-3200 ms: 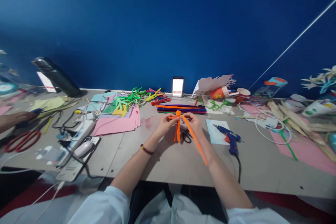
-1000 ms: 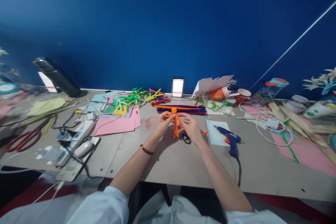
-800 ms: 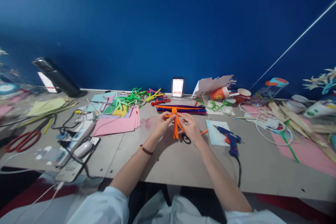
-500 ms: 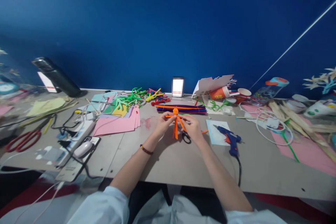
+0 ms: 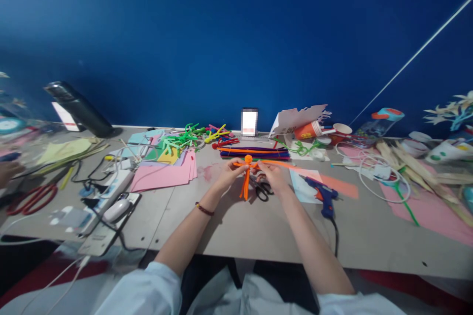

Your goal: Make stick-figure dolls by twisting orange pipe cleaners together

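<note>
Between my two hands is a small orange pipe-cleaner figure [image 5: 248, 159], with a round knob on top and two strands hanging below. My left hand [image 5: 232, 171] pinches its left side. My right hand [image 5: 271, 175] is closed on its right side, where a long orange pipe cleaner runs out rightward past the hand, its far end smeared by motion over the glue gun. Black-handled scissors [image 5: 263, 192] lie on the table just under the right hand, partly covered by it. Behind the figure rests a bundle of purple, red and orange pipe cleaners [image 5: 258, 152].
A blue glue gun [image 5: 327, 196] lies on a light blue card at right. Pink paper [image 5: 162, 177], bent green pipe cleaners [image 5: 185, 139] and a power strip [image 5: 111, 197] sit left. A phone [image 5: 250, 122] stands against the wall. Another person's hand [image 5: 9, 170] shows at far left.
The long orange pipe cleaner has swung up and out to the right of my right hand. More of the scissors shows now. Another person's hand has appeared at the far left.
</note>
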{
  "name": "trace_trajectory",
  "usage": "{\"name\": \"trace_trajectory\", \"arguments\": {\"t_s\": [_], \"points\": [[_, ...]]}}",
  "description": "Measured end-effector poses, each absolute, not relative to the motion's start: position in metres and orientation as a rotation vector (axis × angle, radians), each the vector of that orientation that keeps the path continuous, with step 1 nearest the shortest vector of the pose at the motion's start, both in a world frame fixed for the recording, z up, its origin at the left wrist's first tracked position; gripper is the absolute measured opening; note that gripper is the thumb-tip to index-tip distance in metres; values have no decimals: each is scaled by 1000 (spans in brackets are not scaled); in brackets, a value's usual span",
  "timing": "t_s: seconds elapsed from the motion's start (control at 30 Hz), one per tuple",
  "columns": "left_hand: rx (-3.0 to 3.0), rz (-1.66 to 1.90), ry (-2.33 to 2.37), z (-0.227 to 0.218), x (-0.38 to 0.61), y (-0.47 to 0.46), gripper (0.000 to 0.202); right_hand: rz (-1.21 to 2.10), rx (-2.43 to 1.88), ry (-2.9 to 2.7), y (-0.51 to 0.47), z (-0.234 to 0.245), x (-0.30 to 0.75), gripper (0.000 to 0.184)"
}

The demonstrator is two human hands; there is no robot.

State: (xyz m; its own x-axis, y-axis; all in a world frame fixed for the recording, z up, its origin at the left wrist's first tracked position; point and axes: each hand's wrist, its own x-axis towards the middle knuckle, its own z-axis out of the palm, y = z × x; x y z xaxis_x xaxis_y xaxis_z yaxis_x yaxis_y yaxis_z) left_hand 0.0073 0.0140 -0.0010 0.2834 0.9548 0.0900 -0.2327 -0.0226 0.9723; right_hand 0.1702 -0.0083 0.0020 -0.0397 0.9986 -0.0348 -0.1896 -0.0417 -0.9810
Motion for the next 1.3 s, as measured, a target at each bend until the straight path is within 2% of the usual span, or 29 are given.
{"name": "trace_trajectory", "arguments": {"t_s": [0.2, 0.37, 0.53, 0.83, 1.03, 1.2, 1.3], "points": [[1166, 1102, 771, 2, 10, 11, 29, 1331, -1100, -918, -5, -4, 166, 36], [1148, 1130, 803, 0, 9, 13, 27, 1050, -1079, -943, -6, -5, 161, 35], [1049, 1133, 783, 0, 8, 14, 27, 937, -1086, -1157, -10, -5, 161, 30], [1020, 1052, 762, 0, 6, 16, 25, 437, -1081, -1518, -12, 2, 168, 24], [1028, 1050, 761, 2, 6, 17, 26, 562, -1067, -1547, -10, -5, 169, 23], [1082, 1065, 783, 2, 7, 16, 24, 825, -1078, -1353, -11, -9, 165, 27], [1096, 1082, 783, 2, 9, 14, 24, 874, -1092, -1270, -10, -8, 165, 24]]}}
